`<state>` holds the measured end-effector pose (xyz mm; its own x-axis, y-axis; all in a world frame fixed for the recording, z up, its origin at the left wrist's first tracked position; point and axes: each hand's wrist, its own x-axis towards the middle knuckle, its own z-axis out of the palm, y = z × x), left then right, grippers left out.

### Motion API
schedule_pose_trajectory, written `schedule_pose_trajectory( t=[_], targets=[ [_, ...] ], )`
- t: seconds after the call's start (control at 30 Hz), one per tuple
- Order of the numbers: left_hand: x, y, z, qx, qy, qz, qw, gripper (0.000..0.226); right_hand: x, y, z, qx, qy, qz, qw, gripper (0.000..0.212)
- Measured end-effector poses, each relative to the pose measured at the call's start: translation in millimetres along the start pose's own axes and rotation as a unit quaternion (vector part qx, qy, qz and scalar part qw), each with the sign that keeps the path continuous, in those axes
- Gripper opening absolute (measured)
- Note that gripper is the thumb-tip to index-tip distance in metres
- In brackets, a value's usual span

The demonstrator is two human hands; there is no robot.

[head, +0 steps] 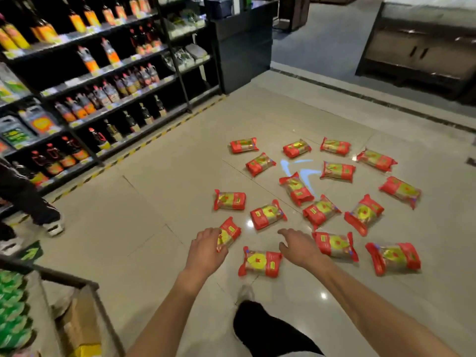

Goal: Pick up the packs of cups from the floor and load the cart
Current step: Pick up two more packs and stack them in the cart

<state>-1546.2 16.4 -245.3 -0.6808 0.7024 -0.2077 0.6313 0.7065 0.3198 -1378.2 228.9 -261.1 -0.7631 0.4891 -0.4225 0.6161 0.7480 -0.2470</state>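
Note:
Several red and yellow packs of cups lie scattered on the tiled floor. My left hand point(206, 247) reaches down over the nearest left pack point(229, 233), its fingers curled at the pack's edge; whether it grips the pack is unclear. My right hand point(298, 244) hovers with fingers spread and nothing in it, between a pack at front centre point(261, 262) and a pack just to its right point(334, 244). The cart point(69, 282) shows at the lower left, with a dark metal rim and a cardboard box point(82, 323) inside.
Dark shelving point(108, 99) with bottles runs along the left. Another person's legs and shoes point(49, 220) stand at the left edge. My own leg and shoe point(247, 300) are below the packs. A dark counter point(244, 42) and cabinets point(422, 50) stand at the back.

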Motion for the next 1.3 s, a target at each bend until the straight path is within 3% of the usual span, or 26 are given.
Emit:
schedule_pose_trajectory(
  t=[0.3,0.53,0.67,0.77,0.93,1.03,1.1,1.13,1.2,1.27,1.3],
  targets=[
    [187,-71,18,0.016,-0.06,0.058,0.996,0.047,165,-15,17,0.01,-0.044,0.064,0.997,0.052],
    [316,-103,72,-0.026,-0.136,0.051,0.989,0.049,266,-10,66,0.13,-0.058,0.17,0.975,0.05],
    [401,-137,177,-0.09,-0.149,-0.042,0.984,0.049,340,-1,155,0.271,-0.02,0.27,0.924,0.045],
    [452,-176,280,-0.037,-0.2,-0.002,0.979,0.055,390,7,250,0.291,-0.024,0.306,0.906,0.045],
    [509,-239,430,0.027,-0.242,0.06,0.968,0.056,469,18,395,0.252,-0.043,0.303,0.918,0.042],
    [527,-278,498,0.035,-0.251,0.081,0.964,0.062,501,26,463,0.269,-0.036,0.353,0.895,0.043],
    [535,-305,530,0.037,-0.244,0.06,0.967,0.067,511,29,508,0.312,-0.023,0.435,0.844,0.045],
    [537,-317,542,0.029,-0.236,0.03,0.971,0.07,514,28,527,0.354,-0.004,0.484,0.8,0.049],
    [541,-338,563,0.01,-0.231,-0.051,0.972,0.089,516,26,556,0.47,0.054,0.586,0.658,0.06],
    [549,-358,581,-0.008,-0.235,-0.121,0.964,0.106,518,25,582,0.546,0.063,0.657,0.516,0.068],
    [554,-365,588,-0.022,-0.236,-0.147,0.96,0.109,520,26,594,0.55,0.041,0.678,0.486,0.078]
  ],
)
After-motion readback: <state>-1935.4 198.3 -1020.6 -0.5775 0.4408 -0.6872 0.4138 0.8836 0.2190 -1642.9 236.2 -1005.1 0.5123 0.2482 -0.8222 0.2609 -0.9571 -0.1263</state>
